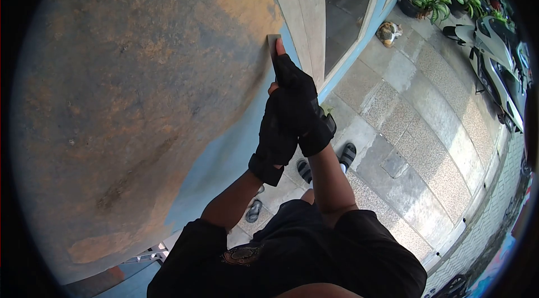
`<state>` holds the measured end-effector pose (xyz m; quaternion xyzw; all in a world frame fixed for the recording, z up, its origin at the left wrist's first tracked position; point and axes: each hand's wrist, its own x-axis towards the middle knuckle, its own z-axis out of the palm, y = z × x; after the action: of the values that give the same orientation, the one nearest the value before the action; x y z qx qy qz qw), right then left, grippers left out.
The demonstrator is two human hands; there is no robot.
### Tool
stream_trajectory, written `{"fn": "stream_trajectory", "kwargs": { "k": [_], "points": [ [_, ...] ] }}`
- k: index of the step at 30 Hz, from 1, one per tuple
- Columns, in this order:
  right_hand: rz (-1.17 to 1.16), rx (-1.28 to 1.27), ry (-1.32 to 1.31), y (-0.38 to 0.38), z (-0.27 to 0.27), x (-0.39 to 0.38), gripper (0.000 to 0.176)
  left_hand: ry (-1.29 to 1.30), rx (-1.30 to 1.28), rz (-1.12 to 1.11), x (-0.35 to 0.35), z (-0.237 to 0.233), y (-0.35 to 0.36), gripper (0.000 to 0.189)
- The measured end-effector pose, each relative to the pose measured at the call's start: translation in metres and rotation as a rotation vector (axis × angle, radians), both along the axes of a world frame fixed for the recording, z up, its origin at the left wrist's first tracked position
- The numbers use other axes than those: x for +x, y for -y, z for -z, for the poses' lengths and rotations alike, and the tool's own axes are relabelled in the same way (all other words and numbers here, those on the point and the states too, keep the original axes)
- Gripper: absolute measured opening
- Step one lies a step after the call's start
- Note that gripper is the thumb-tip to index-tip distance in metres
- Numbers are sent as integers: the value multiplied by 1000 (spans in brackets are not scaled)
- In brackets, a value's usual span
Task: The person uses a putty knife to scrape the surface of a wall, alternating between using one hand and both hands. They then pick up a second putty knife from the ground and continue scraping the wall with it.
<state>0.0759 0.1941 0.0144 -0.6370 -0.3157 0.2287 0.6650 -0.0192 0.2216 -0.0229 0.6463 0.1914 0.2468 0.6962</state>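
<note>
Both my hands are in black fingerless gloves and closed together at the wall [129, 90], whose paint is worn away to mottled grey and ochre. My right hand [297, 93] grips a flat metal scraper [273, 45], with one bare fingertip laid along its blade. The blade lies against the wall beside the pale wooden door frame [303, 17]. Just below, my left hand [276, 132] is wrapped in against the right one, its thumb tip showing. The scraper's handle is hidden inside the gloves. Blue paint [219, 163] shows on the wall's lower part.
A window [351, 11] stands right of the frame. On the paved floor [410, 124] lie a curled cat [388, 34], potted plants [426, 0] and a parked motor scooter [499, 67]. A loose sandal [254, 211] sits near my feet. A ladder part [151, 254] shows lower left.
</note>
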Motion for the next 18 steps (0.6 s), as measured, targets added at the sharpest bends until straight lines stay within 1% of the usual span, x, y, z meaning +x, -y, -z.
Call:
{"fn": "stream_trajectory", "kwargs": {
  "k": [2, 4, 5, 6, 7, 9, 10, 12, 13, 15, 16, 17, 18],
  "points": [
    [4, 15, -24, 1, 1, 0, 86, 25, -10, -31, 1, 0, 7, 45],
    [-34, 24, 36, 5, 4, -2, 86, 54, -18, -61, 1, -4, 10, 44],
    [-31, 27, 40, 4, 4, -1, 86, 74, -77, -51, 1, -6, 10, 45],
    [-9, 21, 0, 3, -2, -2, 86, 89, -140, -44, -1, -7, 11, 45],
    [11, 14, -40, 2, -5, -2, 85, 87, -142, -45, 0, -6, 8, 45],
    [7, 22, -48, 2, -4, -1, 85, -48, 100, -35, 0, -4, 3, 46],
    [11, 41, -47, 2, -4, 1, 85, -48, 103, -38, -1, -5, 6, 46],
    [-26, 16, -13, 6, -1, 1, 84, 151, -185, -53, 1, -8, 18, 48],
    [-24, 4, 4, 4, 1, 1, 84, 154, -181, -48, 3, -11, 16, 48],
    [-20, -16, 15, 5, 0, -1, 84, 76, -147, -27, 1, -14, 13, 48],
    [-32, -18, -51, 5, -6, 1, 84, 77, -149, -26, 1, -11, 11, 48],
    [-46, -24, -122, 7, -8, 0, 84, 30, -56, -41, -1, -5, 10, 48],
    [-47, -30, -130, 9, -5, -4, 84, -23, 36, -56, -5, -3, 11, 47]
  ]
}}
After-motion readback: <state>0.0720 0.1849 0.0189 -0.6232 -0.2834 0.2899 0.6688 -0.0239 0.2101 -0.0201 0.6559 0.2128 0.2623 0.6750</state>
